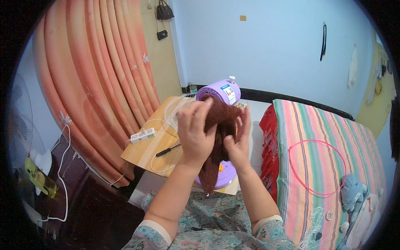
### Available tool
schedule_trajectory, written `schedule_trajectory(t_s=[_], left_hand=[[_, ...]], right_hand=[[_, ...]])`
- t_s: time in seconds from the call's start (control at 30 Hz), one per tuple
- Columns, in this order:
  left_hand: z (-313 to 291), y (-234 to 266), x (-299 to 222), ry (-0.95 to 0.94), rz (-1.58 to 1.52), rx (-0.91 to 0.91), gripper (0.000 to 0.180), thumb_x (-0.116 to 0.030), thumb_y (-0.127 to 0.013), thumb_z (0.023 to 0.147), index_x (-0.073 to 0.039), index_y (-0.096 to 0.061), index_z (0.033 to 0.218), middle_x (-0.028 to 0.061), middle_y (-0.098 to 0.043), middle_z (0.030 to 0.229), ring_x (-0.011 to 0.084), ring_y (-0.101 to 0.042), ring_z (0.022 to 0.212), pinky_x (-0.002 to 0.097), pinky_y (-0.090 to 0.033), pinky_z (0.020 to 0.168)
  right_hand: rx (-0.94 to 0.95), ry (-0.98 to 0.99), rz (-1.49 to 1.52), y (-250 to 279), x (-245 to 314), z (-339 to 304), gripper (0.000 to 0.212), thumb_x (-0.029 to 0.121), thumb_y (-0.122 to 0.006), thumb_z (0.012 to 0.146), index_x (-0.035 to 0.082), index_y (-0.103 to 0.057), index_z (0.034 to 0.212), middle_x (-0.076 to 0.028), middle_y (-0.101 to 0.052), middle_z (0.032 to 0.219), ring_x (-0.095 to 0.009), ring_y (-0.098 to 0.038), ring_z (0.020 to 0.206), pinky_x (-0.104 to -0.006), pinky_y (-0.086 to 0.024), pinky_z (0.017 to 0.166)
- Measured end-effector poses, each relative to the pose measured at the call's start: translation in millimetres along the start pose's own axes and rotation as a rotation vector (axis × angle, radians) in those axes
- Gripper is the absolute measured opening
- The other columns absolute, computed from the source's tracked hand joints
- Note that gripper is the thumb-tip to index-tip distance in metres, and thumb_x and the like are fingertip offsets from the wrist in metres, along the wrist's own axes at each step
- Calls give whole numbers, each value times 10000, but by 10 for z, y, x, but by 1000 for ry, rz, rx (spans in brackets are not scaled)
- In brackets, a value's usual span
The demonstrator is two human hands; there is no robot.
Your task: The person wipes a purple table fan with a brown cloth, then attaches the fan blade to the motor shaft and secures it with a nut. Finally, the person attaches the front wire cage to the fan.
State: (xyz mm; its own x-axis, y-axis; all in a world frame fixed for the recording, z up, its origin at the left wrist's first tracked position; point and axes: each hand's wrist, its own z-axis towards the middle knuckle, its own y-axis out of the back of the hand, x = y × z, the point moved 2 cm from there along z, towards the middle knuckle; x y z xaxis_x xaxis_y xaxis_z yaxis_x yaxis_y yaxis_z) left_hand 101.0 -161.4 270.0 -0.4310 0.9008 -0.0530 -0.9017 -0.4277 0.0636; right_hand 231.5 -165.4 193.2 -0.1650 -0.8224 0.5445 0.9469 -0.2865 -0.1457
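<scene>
Above the wooden table (143, 156), a brown cloth (223, 113) hangs bunched between my hands, its lower end dangling in folds. My left hand (194, 131) is closed on the cloth's left side, fingers bent over it. On the other side, my right hand (239, 139) has the cloth between its raised fingers and thumb. Just behind the cloth is the purple motor housing (229, 88) of a fan, with a white knob on top. Its round purple base (227, 178) shows below, partly hidden by the cloth and my hands.
On the table are a white wire fan guard (170, 112), a white power strip (143, 136) and a black-handled screwdriver (166, 150). To the right, a striped bed (300, 125) holds a pink hoop (290, 162). An orange curtain (91, 83) hangs left; a green bottle (41, 177) stands below.
</scene>
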Motion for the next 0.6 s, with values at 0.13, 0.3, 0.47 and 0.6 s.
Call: schedule_trajectory(t_s=[0.13,0.3,0.47,0.6], left_hand=[[98,86,-254,96,-247,226,544,-37,-719,758,-43,-506,1259,140,-481,1168,322,-491,1112,391,-400,982],[8,41,-119,363,-652,817,450,-256,-584,942,5,-477,1293,136,-502,1236,253,-475,1203,361,-376,1023],[450,65,533,686,-639,632,350,-245,-527,984,11,-570,1218,91,-572,1228,166,-505,1172,331,-404,1004],[671,-529,1435,597,-551,469,526,-439,-408,1003,-9,-530,1282,100,-554,1285,173,-504,1202,322,-396,1021]], right_hand=[[-1,-109,238,-232,451,-112,1227,681,-686,708,44,3,1499,-157,-235,1475,-285,-278,1371,-417,-242,1123],[-204,-339,261,4,415,-220,876,435,-728,815,56,-251,1444,-108,-445,1345,-222,-455,1242,-378,-367,1052],[-318,-209,-5,435,525,346,508,25,-622,866,-10,-420,1332,-122,-552,1223,-209,-540,1130,-354,-414,997],[-103,9,-194,214,618,1172,423,78,-624,873,20,-502,1274,-125,-602,1148,-219,-551,1121,-332,-417,981]])
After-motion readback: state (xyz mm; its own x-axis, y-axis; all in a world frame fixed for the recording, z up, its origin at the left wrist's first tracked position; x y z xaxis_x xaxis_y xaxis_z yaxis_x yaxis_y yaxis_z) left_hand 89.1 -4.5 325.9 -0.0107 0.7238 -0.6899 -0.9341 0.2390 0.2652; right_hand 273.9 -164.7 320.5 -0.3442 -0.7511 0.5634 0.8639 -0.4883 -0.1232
